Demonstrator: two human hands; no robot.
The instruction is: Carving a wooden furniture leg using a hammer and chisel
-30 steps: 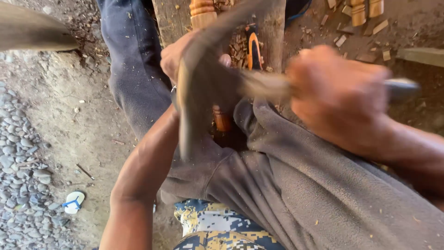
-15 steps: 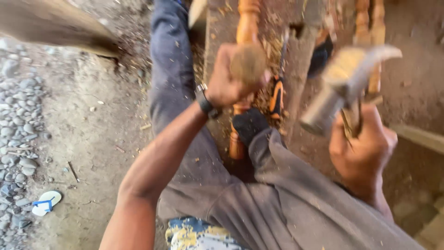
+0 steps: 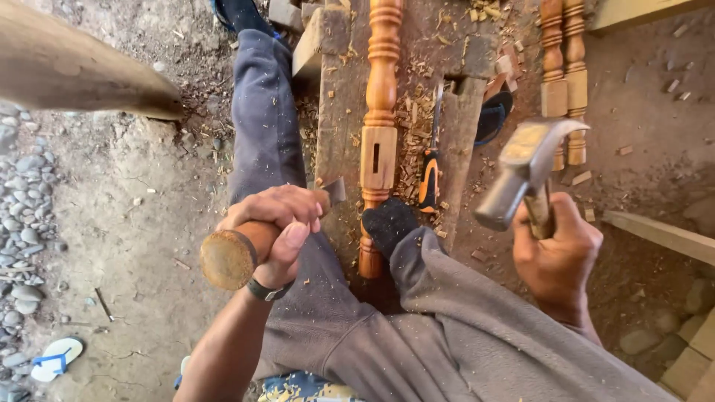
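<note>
On the worn plank that ran up the middle of the view lay a turned wooden spindle, orange-brown, its square block with a narrow slot about halfway along its length. Its lower end rested against the person's dark-socked foot, which pressed beside it on the plank. Wood chips were scattered around the spindle on both sides.

To the left of the spindle, the left hand was closed around the round wooden handle of a chisel; the flat, worn butt of the handle faced the camera, and a small part of the metal blade showed past the fingers, near the spindle's lower section but apart from it. A dark band sat on that wrist.

To the right, well apart from the spindle, the right hand was wrapped tight around the handle of a claw hammer, whose steel head was raised and pointing toward the left, level with the slotted block. Between hammer and spindle, an orange-and-black handled tool lay on the plank's notched edge.

Two more turned spindles lay side by side on the dirt at the upper right. A thick round log crossed the upper left corner, and a pale sandal lay on the ground at lower left beside grey pebbles.
</note>
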